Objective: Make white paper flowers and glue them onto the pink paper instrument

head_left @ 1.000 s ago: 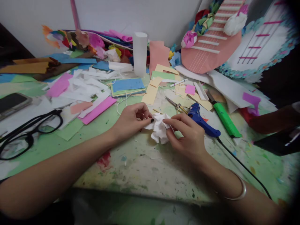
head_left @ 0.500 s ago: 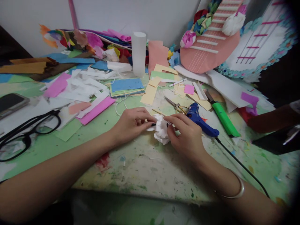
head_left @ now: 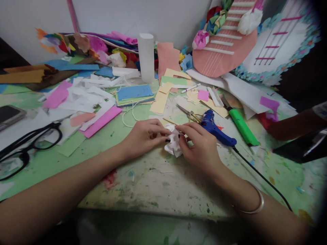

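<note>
A ruffled white paper flower (head_left: 173, 146) is held between my two hands, just above the table near its front middle. My left hand (head_left: 146, 137) pinches its left edge between thumb and fingers. On the other side my right hand (head_left: 200, 143) grips the flower's right edge, thumb and index finger closed on the paper. A thin tan stick (head_left: 170, 121) lies just behind the flower. To the right of it are scissors (head_left: 190, 114) with gold handles and a blue glue gun (head_left: 217, 131) with a black cord, close to my right hand.
A green box cutter (head_left: 242, 126) lies right of the glue gun. Black glasses (head_left: 30, 148), a phone (head_left: 10, 115) and white paper scraps (head_left: 87, 97) cover the left. Behind stand a white paper roll (head_left: 146, 58) and a pink paper guitar (head_left: 224, 51). A blue-topped paper stack (head_left: 135, 93) sits mid-table.
My left fingers have come nearer to my right ones, and the flower looks more gathered between them. The whole view has shifted slightly, with things sliding left in the picture.
</note>
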A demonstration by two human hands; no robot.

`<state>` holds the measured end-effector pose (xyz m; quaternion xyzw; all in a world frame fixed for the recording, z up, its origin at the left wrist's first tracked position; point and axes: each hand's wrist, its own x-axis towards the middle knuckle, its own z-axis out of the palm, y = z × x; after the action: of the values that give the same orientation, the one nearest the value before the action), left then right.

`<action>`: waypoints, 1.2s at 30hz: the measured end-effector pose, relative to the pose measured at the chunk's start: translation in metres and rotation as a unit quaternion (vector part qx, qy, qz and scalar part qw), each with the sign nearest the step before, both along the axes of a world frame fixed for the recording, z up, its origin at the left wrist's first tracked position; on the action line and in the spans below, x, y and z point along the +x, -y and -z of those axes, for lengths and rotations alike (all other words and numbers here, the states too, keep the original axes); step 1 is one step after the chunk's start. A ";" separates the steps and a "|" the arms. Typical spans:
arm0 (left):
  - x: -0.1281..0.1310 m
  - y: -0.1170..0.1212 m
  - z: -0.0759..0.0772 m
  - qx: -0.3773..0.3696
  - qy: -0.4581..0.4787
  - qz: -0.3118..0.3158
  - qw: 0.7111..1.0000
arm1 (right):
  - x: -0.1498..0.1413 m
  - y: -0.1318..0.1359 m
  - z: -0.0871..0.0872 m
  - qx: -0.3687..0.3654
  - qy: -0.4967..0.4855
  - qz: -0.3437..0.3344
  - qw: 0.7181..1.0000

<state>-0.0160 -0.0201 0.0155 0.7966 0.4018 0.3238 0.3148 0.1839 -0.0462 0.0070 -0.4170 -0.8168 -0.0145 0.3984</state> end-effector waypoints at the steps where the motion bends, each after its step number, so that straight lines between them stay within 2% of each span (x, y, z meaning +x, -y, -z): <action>1: 0.000 0.000 0.000 -0.020 -0.002 -0.005 1.000 | 0.000 0.000 0.000 -0.001 -0.002 0.000 1.000; 5: -0.001 -0.002 -0.003 -0.121 0.030 -0.018 0.992 | 0.001 0.001 -0.002 -0.001 -0.004 -0.005 1.000; 8: -0.003 -0.003 -0.008 -0.169 0.052 0.004 0.984 | 0.001 0.001 -0.003 0.006 -0.006 -0.010 1.000; 11: -0.005 -0.002 -0.013 -0.220 0.034 0.026 0.975 | 0.000 0.001 -0.003 0.005 -0.013 -0.024 1.000; 17: -0.006 0.003 -0.018 -0.363 0.008 0.089 0.927 | -0.003 0.002 -0.002 -0.002 -0.034 -0.059 0.998; 22: 0.001 0.006 -0.020 -0.394 0.004 0.081 0.916 | -0.004 0.002 -0.002 -0.001 -0.039 -0.083 0.996; 27: 0.004 0.007 -0.024 -0.442 -0.013 0.076 0.894 | -0.004 0.002 -0.004 -0.007 -0.047 -0.078 0.996; 36: 0.003 0.007 -0.020 -0.489 0.054 0.047 0.869 | -0.004 0.004 -0.006 -0.058 -0.062 -0.067 0.994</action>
<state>-0.0133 -0.0275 0.0359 0.5400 0.4532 0.1128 0.7002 0.1797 -0.0503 0.0128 -0.3836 -0.8161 0.0861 0.4235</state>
